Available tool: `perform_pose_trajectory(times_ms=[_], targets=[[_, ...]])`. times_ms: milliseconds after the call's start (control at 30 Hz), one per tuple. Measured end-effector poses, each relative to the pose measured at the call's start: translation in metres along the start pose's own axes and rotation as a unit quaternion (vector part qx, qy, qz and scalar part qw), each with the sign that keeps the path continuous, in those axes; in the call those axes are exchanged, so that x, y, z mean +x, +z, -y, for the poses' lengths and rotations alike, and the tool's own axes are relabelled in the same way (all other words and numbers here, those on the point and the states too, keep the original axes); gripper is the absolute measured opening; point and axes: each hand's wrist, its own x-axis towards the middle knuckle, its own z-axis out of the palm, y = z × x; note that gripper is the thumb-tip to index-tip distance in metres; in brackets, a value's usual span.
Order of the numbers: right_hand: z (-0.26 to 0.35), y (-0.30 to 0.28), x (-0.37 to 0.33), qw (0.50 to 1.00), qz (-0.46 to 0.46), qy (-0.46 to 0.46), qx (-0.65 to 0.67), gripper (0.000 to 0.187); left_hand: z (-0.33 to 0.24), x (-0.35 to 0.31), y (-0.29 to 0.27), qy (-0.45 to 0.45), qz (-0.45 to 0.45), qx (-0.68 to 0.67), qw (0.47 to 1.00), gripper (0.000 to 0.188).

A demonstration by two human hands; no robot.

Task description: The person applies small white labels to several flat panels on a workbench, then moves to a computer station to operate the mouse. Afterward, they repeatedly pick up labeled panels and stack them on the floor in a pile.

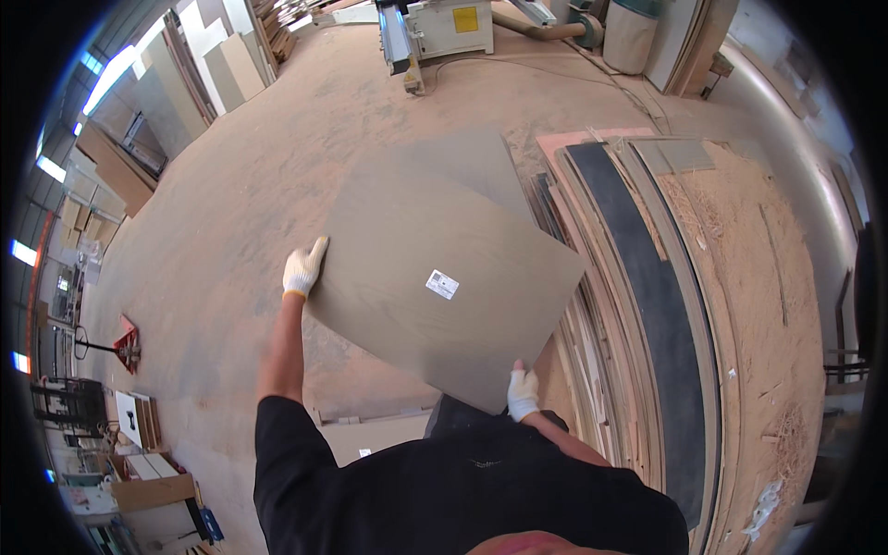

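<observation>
A grey-brown flat board (398, 250) with a small white label (442, 284) is held in front of my body, turned at an angle. My left hand (303, 268), in a white knit glove, is closed on its left edge, thumb on top and the other fingers mostly hidden beneath. My right hand (523, 390), gloved the same way, grips the near right edge close to my body, thumb on the face. Behind the held board another grey panel (467, 153) shows at the far side; most of it is covered.
To my right lies a long stack of boards and strips (638, 305), with wood shavings on a sheet (758, 277) beside it. A machine (449, 32) stands ahead. Panels (171, 88) lean at the far left, and a red pallet jack (128, 344) stands left. Another light board (375, 435) lies by my legs.
</observation>
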Motion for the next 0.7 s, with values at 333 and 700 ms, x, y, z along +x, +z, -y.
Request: perform_pose_trajectory(times_ms=[333, 700], targets=[[0.073, 0.150, 0.077, 0.856, 0.266, 0.410, 0.170, 0.075, -0.060, 0.059, 0.216, -0.172, 0.058, -0.184, 0.966, 0.117], [0.043, 0.051, 0.048, 0.867, 0.481, 0.108, -0.076, 0.028, 0.042, 0.045, 0.226, -0.110, 0.001, -0.385, 0.916, 0.092]])
